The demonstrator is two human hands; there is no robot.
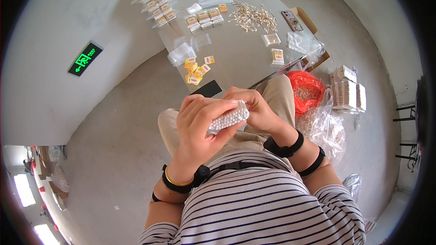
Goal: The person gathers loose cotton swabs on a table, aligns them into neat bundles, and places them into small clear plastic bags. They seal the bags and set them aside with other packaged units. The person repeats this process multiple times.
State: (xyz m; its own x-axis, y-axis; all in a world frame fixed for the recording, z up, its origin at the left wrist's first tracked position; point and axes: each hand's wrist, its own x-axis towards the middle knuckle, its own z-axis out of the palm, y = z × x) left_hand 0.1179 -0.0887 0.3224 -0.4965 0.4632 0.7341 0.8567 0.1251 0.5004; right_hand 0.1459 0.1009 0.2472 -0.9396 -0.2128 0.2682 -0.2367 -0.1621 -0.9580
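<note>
A tight bundle of cotton swabs (230, 117), its white tips facing up toward me, is held over my lap. It seems to be in a clear plastic bag. My left hand (195, 119) is wrapped round its left side and front. At its upper right end, my right hand (258, 108) pinches the edge. The bundle's underside and some of the fingertips are hidden. Just beyond the hands, a black flat object (208, 89) lies at the table's near edge, with yellow cards (196, 71) scattered past it.
On the grey table (236, 66) lie loose swabs (253, 17), packed swabs (203, 18), clear bags (181, 53) and a phone (292, 21). Stacked packs (156, 2) stand at the far left corner. A red bag (305, 91) of swabs and white stacks (346, 91) sit on the right floor.
</note>
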